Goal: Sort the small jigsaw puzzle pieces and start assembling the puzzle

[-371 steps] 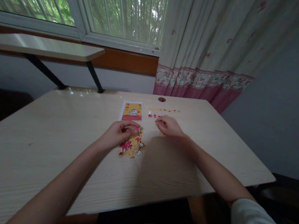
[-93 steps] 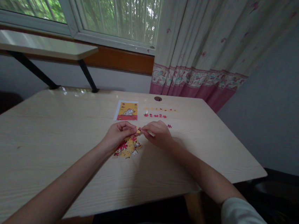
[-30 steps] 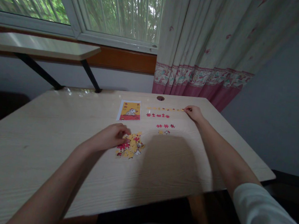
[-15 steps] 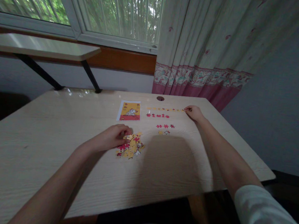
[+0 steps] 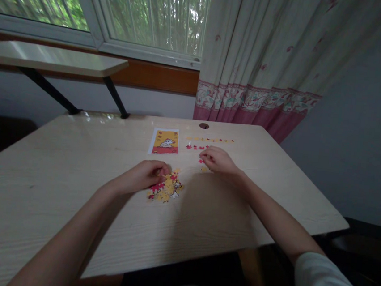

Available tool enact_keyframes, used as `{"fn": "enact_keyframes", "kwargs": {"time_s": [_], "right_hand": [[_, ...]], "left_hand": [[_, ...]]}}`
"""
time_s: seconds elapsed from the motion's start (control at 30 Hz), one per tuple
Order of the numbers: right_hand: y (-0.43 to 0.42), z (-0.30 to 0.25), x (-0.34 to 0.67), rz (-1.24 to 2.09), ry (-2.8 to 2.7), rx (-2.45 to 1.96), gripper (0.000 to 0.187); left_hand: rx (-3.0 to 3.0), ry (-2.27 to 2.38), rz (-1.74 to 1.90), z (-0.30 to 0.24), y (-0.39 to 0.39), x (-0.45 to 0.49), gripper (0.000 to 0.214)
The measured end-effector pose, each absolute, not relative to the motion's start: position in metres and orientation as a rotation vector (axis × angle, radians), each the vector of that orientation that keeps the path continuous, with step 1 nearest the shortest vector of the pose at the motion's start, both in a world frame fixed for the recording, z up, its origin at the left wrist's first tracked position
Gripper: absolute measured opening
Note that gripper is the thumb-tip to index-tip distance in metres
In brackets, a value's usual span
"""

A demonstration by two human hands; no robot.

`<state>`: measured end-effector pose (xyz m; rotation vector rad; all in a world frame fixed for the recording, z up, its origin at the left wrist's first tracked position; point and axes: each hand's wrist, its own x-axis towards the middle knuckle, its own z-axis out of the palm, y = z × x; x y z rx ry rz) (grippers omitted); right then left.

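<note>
A heap of jigsaw puzzle pieces [image 5: 169, 189], yellow, red and white, lies on the table. My left hand [image 5: 152, 171] rests at its upper left edge, fingers curled in; whatever they pinch is too small to make out. My right hand [image 5: 218, 159] hovers over the shorter rows, fingertips drawn together with no piece showing in them. It partly covers a row of red pieces [image 5: 195, 147] and the few pieces below. Farther back runs a long row of mostly yellow pieces [image 5: 213, 140]. Left of the rows lies a picture card [image 5: 166, 143] with a white animal on yellow and red.
The pale wooden table [image 5: 83, 164] has a round cable hole [image 5: 204, 126] near its back edge. A raised shelf [image 5: 53, 60] on black legs stands at the back left. Behind are a window and a curtain [image 5: 249, 94].
My right hand has left the right end of the long yellow row and moved left and nearer, over the red pieces. A piece stays at that row's end. My left hand is almost still.
</note>
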<state>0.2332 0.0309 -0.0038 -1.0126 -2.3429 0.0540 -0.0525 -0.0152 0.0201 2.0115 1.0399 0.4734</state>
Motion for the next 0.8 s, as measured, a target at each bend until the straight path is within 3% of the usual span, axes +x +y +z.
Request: {"fn": "enact_keyframes", "kwargs": {"time_s": [0.27, 0.8], "right_hand": [[-0.012, 0.002, 0.19, -0.025, -2.405, -0.748, 0.018], [-0.019, 0.002, 0.185, -0.111, -2.372, -0.648, 0.024]], "left_hand": [[1.689, 0.927, 0.746, 0.016, -0.02, -0.034, 0.019], [1.513, 0.786, 0.742, 0.007, -0.018, -0.03, 0.027]]}}
